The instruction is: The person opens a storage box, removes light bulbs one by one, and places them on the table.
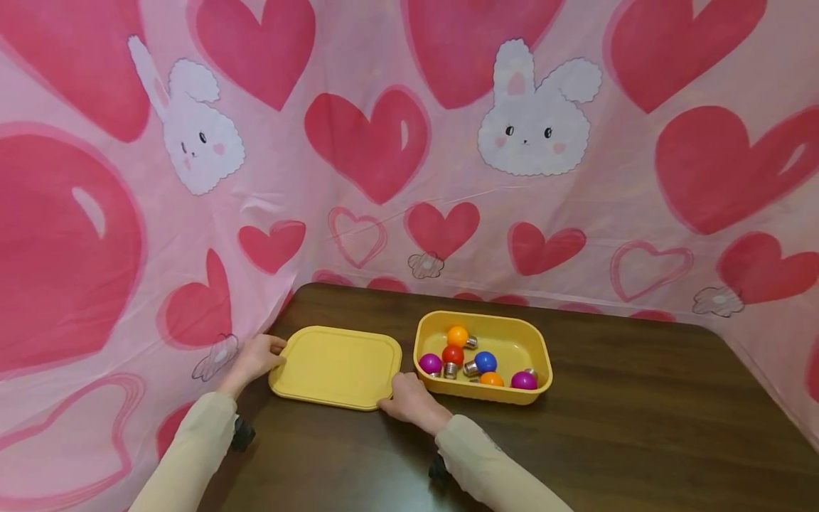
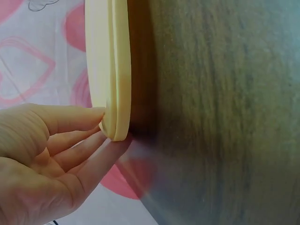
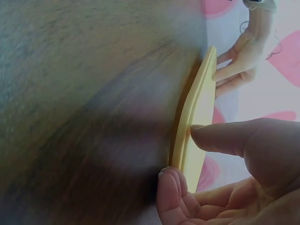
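A flat yellow lid [image 1: 342,366] with rounded corners lies level at the left of the table, between the two hands. My left hand [image 1: 252,363] pinches its left edge, the thumb on the top face and fingers below the rim [image 2: 123,93]. At the near right corner, my right hand [image 1: 416,402] grips the lid [image 3: 199,117] with thumb above and curled fingers at the underside. Shadow shows beneath the edge; whether the lid touches the table I cannot tell. Just right of it stands an open yellow box [image 1: 546,355] containing several coloured light bulbs, among them a red bulb [image 1: 452,355] and a blue bulb [image 1: 485,361].
The dark wooden table [image 1: 640,412] extends to the right and toward me. A pink cloth [image 1: 448,185] printed with hearts and rabbits hangs behind the table and along its left side, close to my left hand.
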Demonstrator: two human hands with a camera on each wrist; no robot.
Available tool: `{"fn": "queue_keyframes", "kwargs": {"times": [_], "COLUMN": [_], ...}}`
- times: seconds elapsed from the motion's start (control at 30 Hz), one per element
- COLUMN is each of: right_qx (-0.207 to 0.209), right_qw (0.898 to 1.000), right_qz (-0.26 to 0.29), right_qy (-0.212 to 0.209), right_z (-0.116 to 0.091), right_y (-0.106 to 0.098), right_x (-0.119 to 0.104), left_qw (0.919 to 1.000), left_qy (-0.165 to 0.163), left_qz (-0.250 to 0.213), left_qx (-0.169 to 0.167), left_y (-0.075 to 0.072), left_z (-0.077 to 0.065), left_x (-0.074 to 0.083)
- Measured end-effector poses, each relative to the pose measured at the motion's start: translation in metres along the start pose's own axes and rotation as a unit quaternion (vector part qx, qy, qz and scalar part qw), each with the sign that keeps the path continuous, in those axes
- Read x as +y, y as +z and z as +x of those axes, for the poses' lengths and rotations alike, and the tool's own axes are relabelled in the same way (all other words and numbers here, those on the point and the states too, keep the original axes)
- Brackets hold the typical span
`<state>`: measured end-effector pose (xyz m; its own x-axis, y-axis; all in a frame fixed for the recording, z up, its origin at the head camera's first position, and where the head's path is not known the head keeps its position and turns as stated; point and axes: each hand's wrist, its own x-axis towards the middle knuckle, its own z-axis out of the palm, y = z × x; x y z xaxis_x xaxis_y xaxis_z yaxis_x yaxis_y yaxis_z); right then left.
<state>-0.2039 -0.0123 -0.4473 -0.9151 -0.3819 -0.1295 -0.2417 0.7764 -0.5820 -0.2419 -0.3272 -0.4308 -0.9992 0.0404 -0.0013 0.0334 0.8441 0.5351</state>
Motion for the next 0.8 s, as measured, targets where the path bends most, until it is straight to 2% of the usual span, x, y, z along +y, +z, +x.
{"fn": "queue_keyframes", "kwargs": {"times": [0.4, 0.8], "right_qx": [-0.011, -0.014], "right_qw": [1.0, 0.999], "right_qz": [-0.021, -0.029], "right_qy": [-0.003, -0.005], "right_z": [0.001, 0.001], "right_y": [0.0, -0.001], "right_x": [-0.003, -0.002], "left_qw": [0.9926, 0.9923], "left_qy": [0.039, 0.033], "left_qz": [0.108, 0.114], "left_qx": [0.038, 0.036], "left_y": [0.009, 0.013], "left_z": [-0.002, -0.001], "left_x": [0.003, 0.006]}}
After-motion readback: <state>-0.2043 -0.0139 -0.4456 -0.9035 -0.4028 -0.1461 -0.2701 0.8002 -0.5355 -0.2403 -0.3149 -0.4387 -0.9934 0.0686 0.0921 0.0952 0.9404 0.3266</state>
